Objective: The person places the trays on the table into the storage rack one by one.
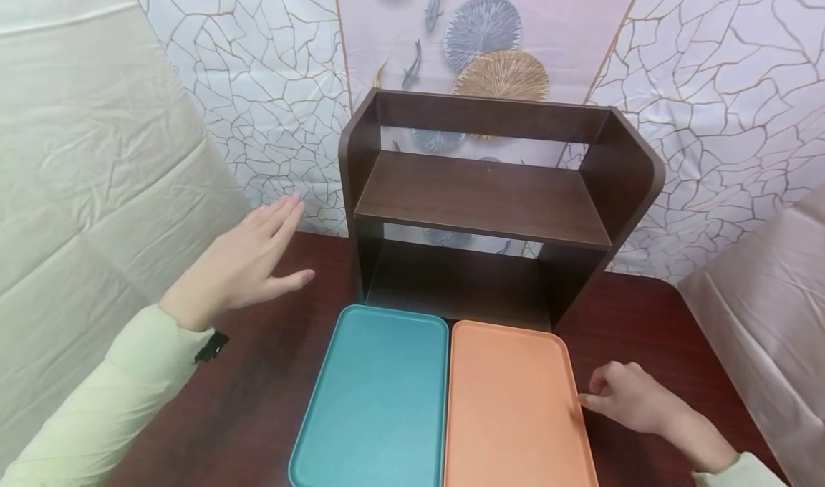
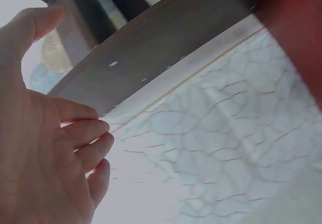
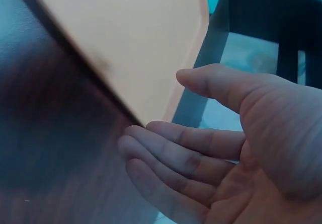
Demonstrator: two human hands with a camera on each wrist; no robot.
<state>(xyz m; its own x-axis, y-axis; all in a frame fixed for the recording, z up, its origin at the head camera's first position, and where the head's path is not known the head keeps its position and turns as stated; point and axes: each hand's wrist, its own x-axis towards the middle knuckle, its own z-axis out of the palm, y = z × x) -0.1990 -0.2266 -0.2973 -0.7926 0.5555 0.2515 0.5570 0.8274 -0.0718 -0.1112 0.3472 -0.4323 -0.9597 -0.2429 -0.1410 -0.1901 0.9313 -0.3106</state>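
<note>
My left hand (image 1: pixel 248 258) is raised above the table to the left of a dark brown two-tier shelf (image 1: pixel 477 193), fingers straight and thumb spread. The left wrist view shows its bare palm (image 2: pixel 45 153) beside the shelf's side panel (image 2: pixel 151 58), with nothing held. Low at the right, my right hand (image 1: pixel 634 397) hovers by the right edge of an orange tray (image 1: pixel 515 401), its fingers loosely bent and holding nothing. In the right wrist view, the fingertips (image 3: pixel 138 141) overlap the tray's corner. A teal tray (image 1: pixel 380 394) lies flush along the orange one's left side.
The trays lie on a dark red table (image 1: pixel 644 315) in front of the shelf, both bare. Patterned cloth (image 1: pixel 277 93) hangs behind, with a pale cloth (image 1: pixel 84 150) at the left and another drape (image 1: pixel 773 308) at the right.
</note>
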